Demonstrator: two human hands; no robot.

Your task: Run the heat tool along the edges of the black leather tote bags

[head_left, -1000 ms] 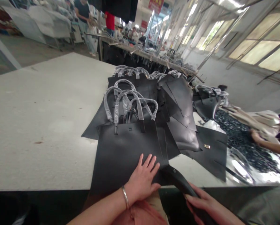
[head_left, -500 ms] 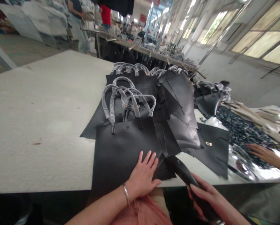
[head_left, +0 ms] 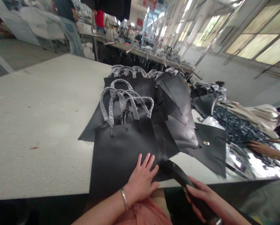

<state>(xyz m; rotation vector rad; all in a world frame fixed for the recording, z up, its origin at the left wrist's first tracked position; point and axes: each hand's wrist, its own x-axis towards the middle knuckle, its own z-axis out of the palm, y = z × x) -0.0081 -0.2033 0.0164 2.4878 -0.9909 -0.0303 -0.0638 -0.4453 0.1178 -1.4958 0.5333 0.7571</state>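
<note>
On a black bag (head_left: 121,147), inside hidden, the left grip (head_left: 141,178) lies spread, the right grip (head_left: 205,194) clasping a tool (head_left: 177,172).

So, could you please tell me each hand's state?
Left hand: open, flat on black leather-like bag panel.
Right hand: closed around curved black handheld tool.

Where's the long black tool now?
In the head view, the black tool is low, right of centre, in the right hand, its far end by the black panel.

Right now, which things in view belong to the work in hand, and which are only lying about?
In use:
black bag panel under left hand
black tool in right hand

Lying about:
right-side panel with gold-coloured fitting
crumpled white plastic
</note>
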